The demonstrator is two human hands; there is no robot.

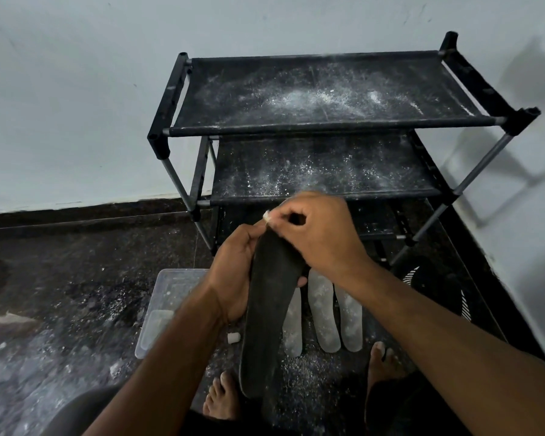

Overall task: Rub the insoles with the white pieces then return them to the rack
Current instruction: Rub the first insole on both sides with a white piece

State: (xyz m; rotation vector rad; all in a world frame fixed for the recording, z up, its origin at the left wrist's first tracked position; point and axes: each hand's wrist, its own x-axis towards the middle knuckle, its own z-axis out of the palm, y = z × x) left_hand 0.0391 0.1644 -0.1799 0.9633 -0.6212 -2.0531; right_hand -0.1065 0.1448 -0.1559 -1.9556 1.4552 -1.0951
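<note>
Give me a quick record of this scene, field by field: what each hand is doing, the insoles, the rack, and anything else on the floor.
left hand: holds dark insole from beneath
right hand: pinches white piece at the insole's far tip
floor insoles: three, whitened, side by side
rack: black, shelves dusted white, nothing on upper two
clear tub: left of insoles
loose white piece: beside tub

**Dusty corner, pale walls**

A pale grey-blue wall [76, 89] fills the far side; a second wall [541, 184] closes the right, carrying soft shadows. The dark speckled stone floor [76, 278] is scattered with white powder, heaviest at near left. A dark skirting band [76, 215] lines the far wall's foot.
</note>
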